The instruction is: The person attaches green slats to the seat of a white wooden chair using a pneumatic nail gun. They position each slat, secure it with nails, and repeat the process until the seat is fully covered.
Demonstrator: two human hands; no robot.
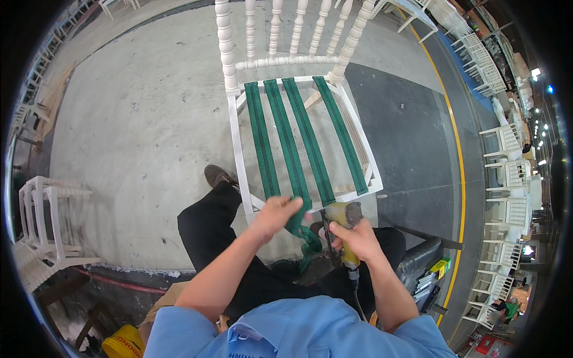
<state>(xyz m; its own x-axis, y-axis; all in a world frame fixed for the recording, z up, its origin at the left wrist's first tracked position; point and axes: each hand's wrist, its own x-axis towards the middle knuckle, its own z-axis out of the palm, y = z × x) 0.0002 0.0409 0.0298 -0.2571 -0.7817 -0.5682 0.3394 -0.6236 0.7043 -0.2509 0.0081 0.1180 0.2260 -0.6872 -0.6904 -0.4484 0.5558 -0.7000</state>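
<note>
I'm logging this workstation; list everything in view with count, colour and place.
Chair frame: one, white, ahead
Webbing straps: four, green, across seat
Loose webbing: one length, green, centre
Pistol-grip tool: one, yellow, right of centre
Other chairs: many, white, left and right edges
Bucket: one, yellow, lower left
Floor line: one, yellow, right
Distant clutter: too small to count
Trousers: one pair, black, below
Shirt: one, blue, bottom
Left hand: one, bare, holding webbing
Right hand: one, bare, gripping tool

1 left hand (276, 218), 1 right hand (359, 236), 1 yellow pneumatic gun (340, 213), 1 white chair frame (237, 143). frame has 4 green straps (285, 136), 2 back posts (225, 48), 5 spindles (298, 30) between them. 2 blue sleeves (182, 331), 1 yellow bucket (122, 343), 1 yellow floor line (460, 152). white chairs (514, 176) at right: too small to count.
</note>
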